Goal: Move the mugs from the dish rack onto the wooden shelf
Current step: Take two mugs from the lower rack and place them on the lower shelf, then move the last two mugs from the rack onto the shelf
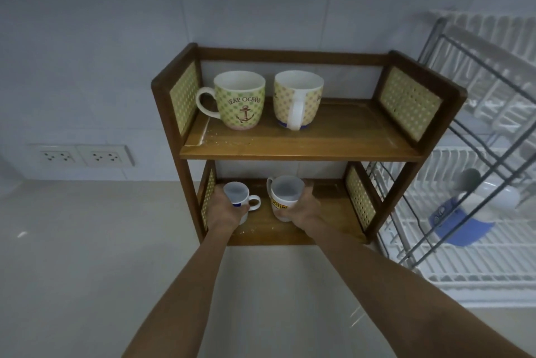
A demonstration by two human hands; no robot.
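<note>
A two-tier wooden shelf [301, 146] stands against the wall. Its upper board carries two patterned mugs, an anchor mug [240, 101] on the left and a second one [297, 99] with its handle facing me. On the lower board, my left hand [224, 208] grips a small white mug with a blue mark [239, 195]. My right hand [303, 208] grips a white mug with a yellow label [285, 194]. Both mugs stand upright on or just above the lower board. The white wire dish rack [464, 241] is to the right.
In the rack lies a white and blue dish or cup [467, 224] beside a grey utensil [468, 180]. Grey metal rack bars [475, 67] jut out at upper right. Two wall sockets [84, 156] sit to the left above the pale countertop [87, 256].
</note>
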